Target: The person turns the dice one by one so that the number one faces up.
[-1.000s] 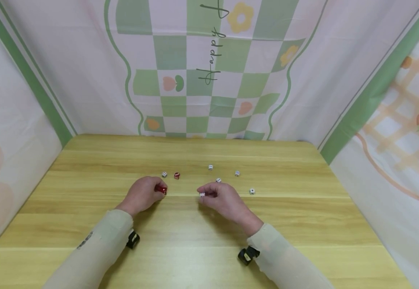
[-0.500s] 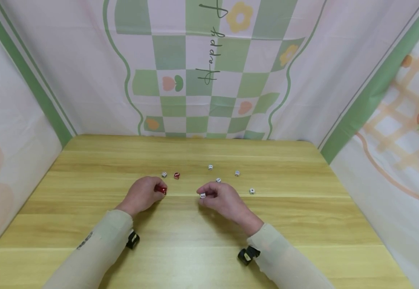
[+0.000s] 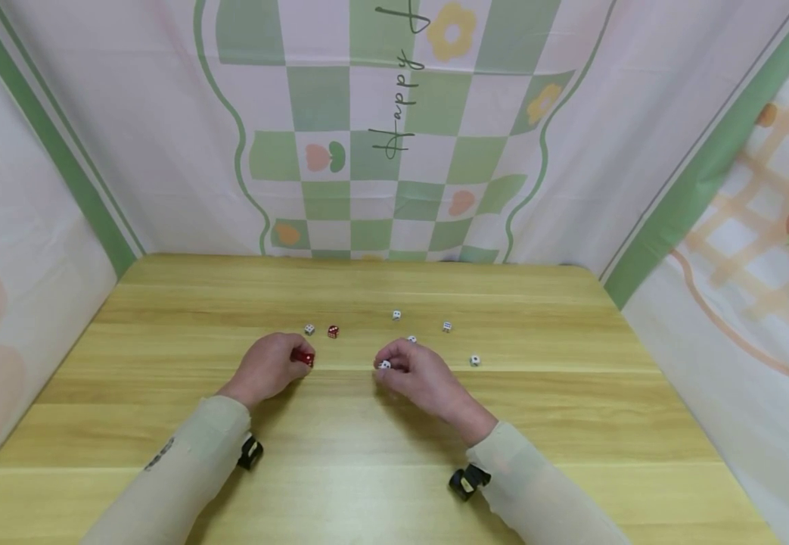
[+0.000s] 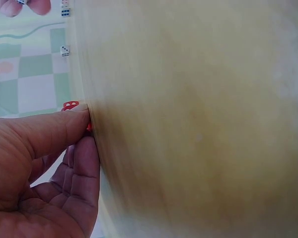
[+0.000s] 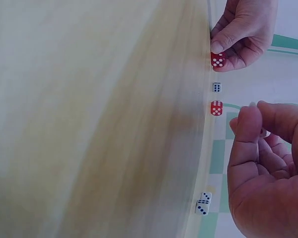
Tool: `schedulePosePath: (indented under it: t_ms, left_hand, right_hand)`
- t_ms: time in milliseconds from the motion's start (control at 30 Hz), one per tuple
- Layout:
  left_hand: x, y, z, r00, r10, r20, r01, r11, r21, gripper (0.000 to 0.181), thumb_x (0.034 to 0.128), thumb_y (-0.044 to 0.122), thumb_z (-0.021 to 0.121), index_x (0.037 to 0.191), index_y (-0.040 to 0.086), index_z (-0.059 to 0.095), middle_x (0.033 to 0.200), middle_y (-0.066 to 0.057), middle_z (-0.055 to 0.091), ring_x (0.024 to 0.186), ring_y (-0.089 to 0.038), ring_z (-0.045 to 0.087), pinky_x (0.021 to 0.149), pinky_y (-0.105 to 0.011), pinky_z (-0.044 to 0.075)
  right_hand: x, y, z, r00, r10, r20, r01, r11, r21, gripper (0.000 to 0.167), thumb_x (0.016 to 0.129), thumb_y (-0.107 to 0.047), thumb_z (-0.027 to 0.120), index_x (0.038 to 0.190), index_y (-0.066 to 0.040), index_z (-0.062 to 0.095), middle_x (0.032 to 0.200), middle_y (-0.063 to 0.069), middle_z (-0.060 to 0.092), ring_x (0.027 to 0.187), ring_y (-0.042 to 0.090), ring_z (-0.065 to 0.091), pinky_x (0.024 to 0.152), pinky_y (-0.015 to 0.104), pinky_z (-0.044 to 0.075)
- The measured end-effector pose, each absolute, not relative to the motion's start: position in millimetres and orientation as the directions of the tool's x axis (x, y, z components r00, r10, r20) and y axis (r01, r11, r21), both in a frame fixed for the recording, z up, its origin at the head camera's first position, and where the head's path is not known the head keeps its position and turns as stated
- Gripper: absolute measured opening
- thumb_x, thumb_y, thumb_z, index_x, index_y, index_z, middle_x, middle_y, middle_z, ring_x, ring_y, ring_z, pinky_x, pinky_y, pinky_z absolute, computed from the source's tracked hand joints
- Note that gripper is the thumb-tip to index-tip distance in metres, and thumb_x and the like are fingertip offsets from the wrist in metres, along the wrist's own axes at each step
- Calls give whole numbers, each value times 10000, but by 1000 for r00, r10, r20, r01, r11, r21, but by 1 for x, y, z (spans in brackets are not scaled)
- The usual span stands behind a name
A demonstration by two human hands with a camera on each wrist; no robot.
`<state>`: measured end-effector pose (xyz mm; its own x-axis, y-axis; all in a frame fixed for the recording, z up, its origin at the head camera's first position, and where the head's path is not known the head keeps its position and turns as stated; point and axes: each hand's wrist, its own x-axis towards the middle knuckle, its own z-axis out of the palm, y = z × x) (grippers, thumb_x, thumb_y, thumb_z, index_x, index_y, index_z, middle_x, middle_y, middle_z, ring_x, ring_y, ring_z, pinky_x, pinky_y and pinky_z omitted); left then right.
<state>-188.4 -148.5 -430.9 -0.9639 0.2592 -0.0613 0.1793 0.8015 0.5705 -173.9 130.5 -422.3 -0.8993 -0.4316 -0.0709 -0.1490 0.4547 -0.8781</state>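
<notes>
My left hand (image 3: 268, 369) pinches a red die (image 3: 308, 359) between thumb and fingers at the tabletop. More of the red die (image 4: 71, 105) shows past the thumb in the left wrist view, and its white-dotted face shows in the right wrist view. Across from it, my right hand (image 3: 421, 378) holds a white die (image 3: 384, 365) at its fingertips, raised off the wood. The right wrist view hides most of that white die behind the fingers. Just beyond the left hand lie a white die (image 3: 309, 329) and another red die (image 3: 333, 331).
Past the right hand, a white die (image 3: 412, 340) is partly covered by the knuckles. More white dice are scattered farther back and right, including a back die (image 3: 397, 315), a right-hand one (image 3: 447, 327) and a nearer one (image 3: 475, 361). Patterned curtains (image 3: 326, 98) border the wooden table (image 3: 340, 484).
The white die in my right hand has turned between the fingertips and shows different faces. The right fingers have shifted slightly; my left hand and the dice on the table stay put.
</notes>
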Motion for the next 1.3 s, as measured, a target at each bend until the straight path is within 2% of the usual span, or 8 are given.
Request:
schedulePosePath:
  t_ms: [300,633,900,1133,1300]
  left_hand:
    - [-189,-148,-433,-965,257,-55,180,799,574,107,919,60,758,1021,91,748,977,-29,736,909,-193,654,884,-436,560]
    - [-190,-149,-434,-965,255,-52,181,800,573,99,918,54,753,1010,90,747,968,-33,733,898,-194,646,880,-437,557]
    - [-190,-149,-434,-966,251,-53,178,805,566,86,919,53,756,991,96,746,955,-28,730,881,-183,641,861,-426,555]
    - [-190,-148,-433,-967,247,-58,172,806,566,87,920,56,760,998,94,749,960,-29,734,884,-180,645,855,-417,557]
    - [-189,-147,-432,-967,245,-63,166,803,572,91,920,57,760,1003,92,749,966,-32,734,888,-183,647,858,-418,560]
  right_hand:
    - [-175,130,-424,-898,-434,-69,-140,431,-891,305,1044,-128,629,1311,12,580,1169,156,751,882,224,719,759,336,605]
    - [-174,130,-423,-892,-450,-41,-201,476,-856,210,1062,-148,592,1237,-47,648,984,110,732,846,207,667,701,266,543]
    - [-176,131,-423,-889,-456,-43,-199,468,-861,178,1067,-127,577,1221,-49,621,988,111,716,849,194,654,711,274,538]
    - [-176,129,-424,-885,-463,-48,-187,448,-874,195,1079,-114,558,1257,-39,585,1145,149,725,909,223,691,797,365,595]
    - [-175,129,-423,-886,-460,-54,-192,470,-861,189,1082,-116,543,1251,-59,604,1071,122,722,888,206,678,780,337,584]
